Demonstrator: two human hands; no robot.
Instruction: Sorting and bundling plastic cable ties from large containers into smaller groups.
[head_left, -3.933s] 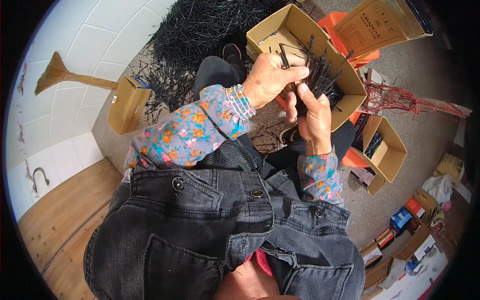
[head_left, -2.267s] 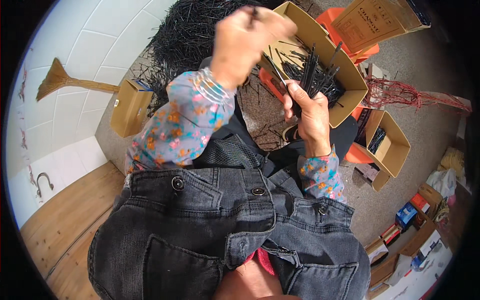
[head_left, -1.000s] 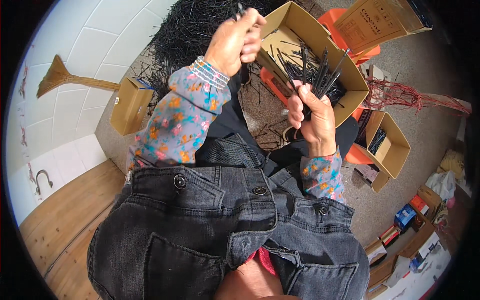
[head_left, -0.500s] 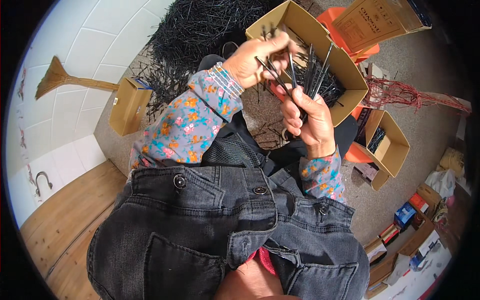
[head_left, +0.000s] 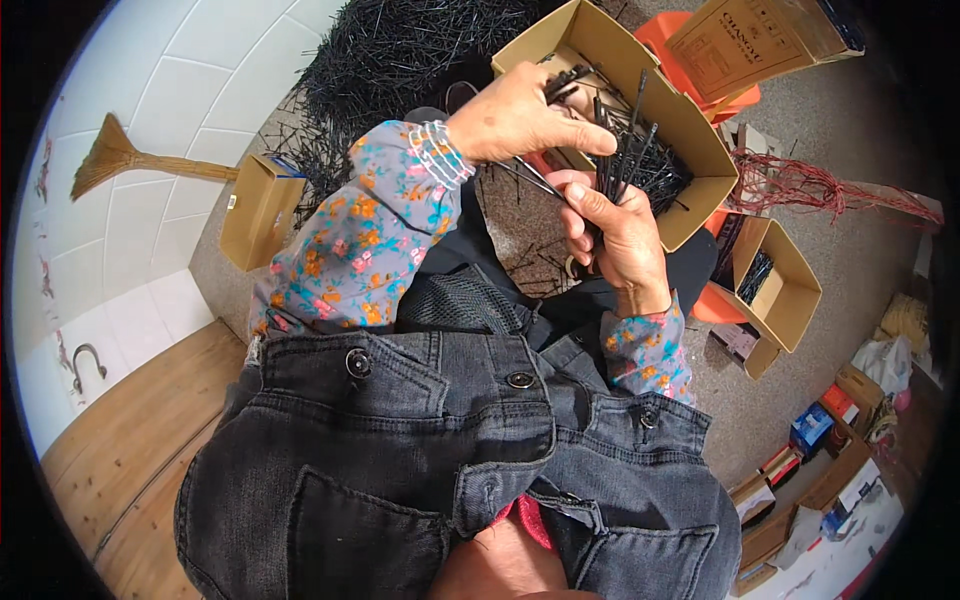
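My right hand (head_left: pixel 618 228) is closed around a bunch of thin black sticks (head_left: pixel 630 150) that point up and away from me, with one or two more slanting out to the left by the thumb. Just above and to the left, my left hand (head_left: pixel 525 118) reaches over the bunch. Thick dark ends of black sticks (head_left: pixel 568 84) poke out past its curled fingers, and its thumb lies close to the right hand's sticks. Behind both hands stands an open cardboard box (head_left: pixel 700 215) holding a loose heap of the same sticks (head_left: pixel 668 178).
A big tangled heap of black sticks (head_left: pixel 410 80) lies at the far left. Nearby are a small cardboard box (head_left: pixel 258 225) and a straw broom (head_left: pixel 120 155). To the right are a bundle of red strings (head_left: pixel 800 190), another open carton (head_left: pixel 785 295) and orange stools (head_left: pixel 668 38).
My left hand has turned over and moved slightly right, its back now facing up and its thumb nearer the bunch. My right hand has barely moved.
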